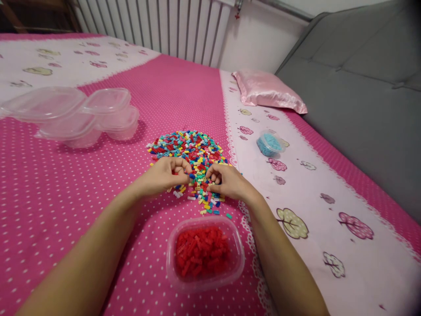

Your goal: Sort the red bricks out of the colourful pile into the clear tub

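Note:
A heap of small toy building bricks (194,147) in many colours lies spread on the pink bedsheet. At its near left side is my left hand (167,175), fingers curled and thumb close to the index finger; a bit of red shows in the curl and a blue brick sits by the fingertips. My right hand (226,180) is bent over the heap's near right side, its fingers curled in toward the thumb. What either hand grips is too small to make out. Between my forearms stands a clear plastic container (241,259) holding many red bricks (202,250).
Clear, lidded plastic containers (110,103) stand stacked at the left. A small tub of light blue bricks (270,142) sits to the right. Farther back are a pink pillow (268,90), a grey headboard (355,74) and a white radiator (158,28).

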### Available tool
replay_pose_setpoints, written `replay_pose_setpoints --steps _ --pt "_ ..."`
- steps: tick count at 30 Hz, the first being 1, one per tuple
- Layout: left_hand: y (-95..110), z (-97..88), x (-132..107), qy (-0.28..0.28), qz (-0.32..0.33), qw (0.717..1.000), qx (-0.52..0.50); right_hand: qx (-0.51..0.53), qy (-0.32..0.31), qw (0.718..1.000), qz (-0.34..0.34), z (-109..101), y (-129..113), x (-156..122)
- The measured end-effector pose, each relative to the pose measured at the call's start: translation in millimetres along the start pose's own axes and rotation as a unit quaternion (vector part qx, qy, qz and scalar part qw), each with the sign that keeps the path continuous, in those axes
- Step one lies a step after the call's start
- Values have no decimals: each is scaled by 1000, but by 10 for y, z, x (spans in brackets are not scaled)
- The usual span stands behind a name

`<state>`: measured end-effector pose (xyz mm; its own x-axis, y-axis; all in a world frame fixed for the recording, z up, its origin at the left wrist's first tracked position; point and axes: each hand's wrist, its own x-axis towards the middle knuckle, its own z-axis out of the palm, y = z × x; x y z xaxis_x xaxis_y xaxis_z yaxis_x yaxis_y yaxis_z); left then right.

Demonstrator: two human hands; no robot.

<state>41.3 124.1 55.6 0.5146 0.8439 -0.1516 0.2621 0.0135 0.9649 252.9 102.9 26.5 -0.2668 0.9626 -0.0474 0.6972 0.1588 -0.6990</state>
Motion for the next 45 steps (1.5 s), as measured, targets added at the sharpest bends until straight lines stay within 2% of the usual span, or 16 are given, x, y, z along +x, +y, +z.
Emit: replay_pose_setpoints --steps 3,10,18,24,29,36,45 --pt "28 -2 -25 0 -9 997 -79 3 0 1000 2 0 -1 -3" --pt "12 13 -33 -4 -19 983 -184 5 -1 1000 3 2 -2 -2" --pt "92 -70 -66 -35 -47 932 -356 5 2 1000 -1 -2 -6 -8" --pt "89 -111 -82 -44 -55 899 -432 -7 7 1000 -12 0 2 -3" --pt "98 -115 -71 -25 -80 892 -445 -34 5 999 -33 -7 -2 2" --pt "94 -78 13 -6 -179 881 -437 -47 -5 998 -38 -11 -18 16" --pt "92 1 33 -19 -202 897 -393 -12 -1 1000 -27 -8 -13 6"
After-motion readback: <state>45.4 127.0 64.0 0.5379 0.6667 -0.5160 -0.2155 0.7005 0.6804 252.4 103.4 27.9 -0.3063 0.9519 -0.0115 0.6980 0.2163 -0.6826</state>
